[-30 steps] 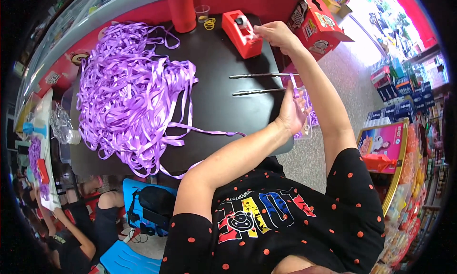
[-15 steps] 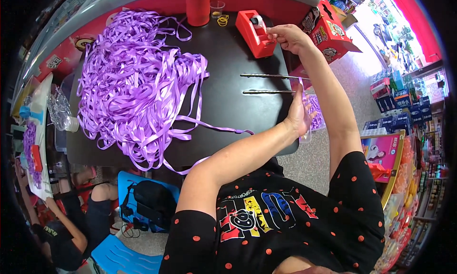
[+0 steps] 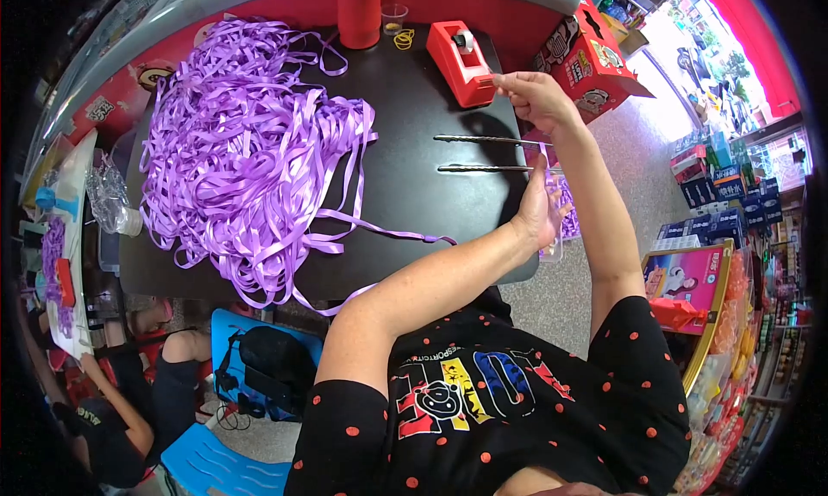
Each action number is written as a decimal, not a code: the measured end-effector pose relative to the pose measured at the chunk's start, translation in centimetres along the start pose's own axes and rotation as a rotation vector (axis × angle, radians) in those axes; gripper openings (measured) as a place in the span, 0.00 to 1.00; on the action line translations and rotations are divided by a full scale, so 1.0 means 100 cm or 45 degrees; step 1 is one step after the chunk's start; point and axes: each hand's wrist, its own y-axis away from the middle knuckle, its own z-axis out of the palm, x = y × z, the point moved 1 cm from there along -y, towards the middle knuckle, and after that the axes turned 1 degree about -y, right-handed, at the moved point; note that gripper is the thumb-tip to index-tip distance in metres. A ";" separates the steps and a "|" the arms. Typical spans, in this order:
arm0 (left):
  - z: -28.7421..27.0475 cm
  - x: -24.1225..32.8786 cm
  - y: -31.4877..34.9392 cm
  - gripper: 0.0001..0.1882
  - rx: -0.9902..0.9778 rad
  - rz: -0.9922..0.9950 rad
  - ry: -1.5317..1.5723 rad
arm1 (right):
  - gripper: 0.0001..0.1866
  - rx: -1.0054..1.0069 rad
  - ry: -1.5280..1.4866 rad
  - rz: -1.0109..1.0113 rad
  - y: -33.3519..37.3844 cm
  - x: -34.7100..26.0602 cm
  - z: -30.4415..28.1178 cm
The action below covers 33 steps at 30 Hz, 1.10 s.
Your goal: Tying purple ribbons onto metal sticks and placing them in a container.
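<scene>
My right hand (image 3: 533,97) is just right of a red tape dispenser (image 3: 460,52) on the black table (image 3: 405,134), fingertips pinched as if on a thin strip of clear tape. My left hand (image 3: 539,210) is at the table's right edge, closed around a small bundle of purple ribbon loops (image 3: 567,216) at the ends of two thin metal rods (image 3: 483,153). The rods lie side by side across the table. A big heap of purple ribbon (image 3: 246,151) covers the left half, and one strand trails toward my left arm.
A red cylinder (image 3: 358,11), a small clear cup (image 3: 394,17) and yellow rubber bands (image 3: 404,39) stand at the back. A red carton (image 3: 586,60) is at the right. Another person crouches by a blue stool (image 3: 220,470) at lower left. Shelves of goods line the right.
My right hand has drawn back a little from the tape dispenser, fingers still pinched. My left hand has stayed at the rods with the ribbon bundle.
</scene>
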 end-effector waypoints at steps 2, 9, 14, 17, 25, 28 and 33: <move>0.011 0.002 0.010 0.35 -0.029 -0.003 0.004 | 0.12 0.009 -0.068 0.000 0.000 0.012 -0.008; 0.016 0.008 0.013 0.25 -0.071 -0.018 0.118 | 0.12 0.085 -0.253 0.050 0.000 0.016 0.004; 0.020 0.010 0.017 0.24 -0.161 -0.021 0.133 | 0.12 0.038 -0.192 0.018 -0.009 0.027 -0.004; 0.020 0.011 0.017 0.24 -0.152 0.021 0.138 | 0.13 0.072 -0.106 -0.018 -0.011 0.029 -0.003; 0.018 0.011 0.014 0.29 -0.147 -0.061 0.137 | 0.14 0.286 0.574 -0.387 -0.017 0.024 -0.002; 0.027 0.014 0.021 0.31 -0.150 -0.025 0.115 | 0.15 0.361 0.808 -0.458 -0.015 0.020 -0.004; 0.018 0.010 0.016 0.30 -0.126 -0.018 0.070 | 0.16 0.353 1.264 -0.467 0.002 0.033 -0.023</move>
